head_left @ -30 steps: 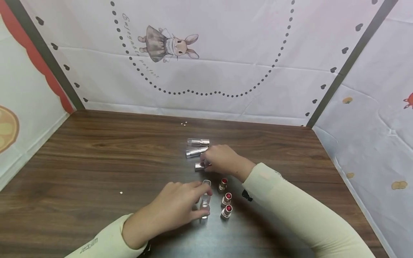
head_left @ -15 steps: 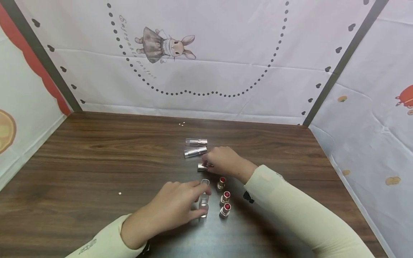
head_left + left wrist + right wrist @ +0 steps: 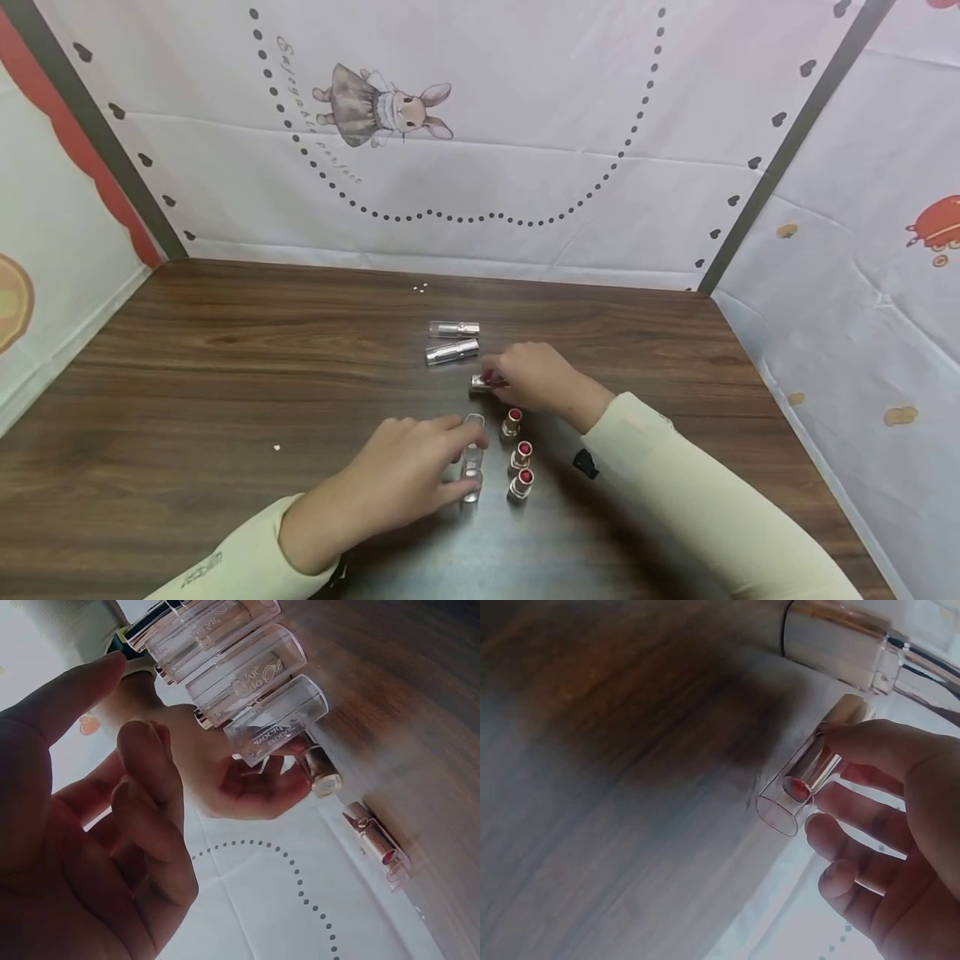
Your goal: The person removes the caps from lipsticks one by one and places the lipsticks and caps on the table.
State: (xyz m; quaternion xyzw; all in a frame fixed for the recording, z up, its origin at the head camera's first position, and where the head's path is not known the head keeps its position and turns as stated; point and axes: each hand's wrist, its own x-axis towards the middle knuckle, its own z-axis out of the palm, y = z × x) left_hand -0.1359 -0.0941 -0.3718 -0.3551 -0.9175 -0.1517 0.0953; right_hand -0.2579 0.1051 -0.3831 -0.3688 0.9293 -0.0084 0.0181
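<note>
My right hand (image 3: 536, 375) pinches a lipstick (image 3: 814, 765) with a metallic base and a clear cap around its red tip, low over the table. In the head view the fingers hide part of this lipstick. My left hand (image 3: 408, 467) lies relaxed beside a row of clear caps (image 3: 472, 457), thumb and fingers spread. In the left wrist view a gap shows between the fingers and the three caps (image 3: 277, 716). Right of the caps stand three uncapped lipsticks (image 3: 521, 485) with red tips upward.
Two capped lipsticks (image 3: 452, 352) lie on their sides beyond the right hand. Small white bits (image 3: 420, 288) lie near the back edge, and another (image 3: 277, 447) at left. Printed cloth walls (image 3: 480, 183) enclose the brown wooden table (image 3: 225, 358).
My right hand has shifted a little to the right with the lipstick, away from the two lying ones. The left hand stays beside the caps. The head view has turned slightly.
</note>
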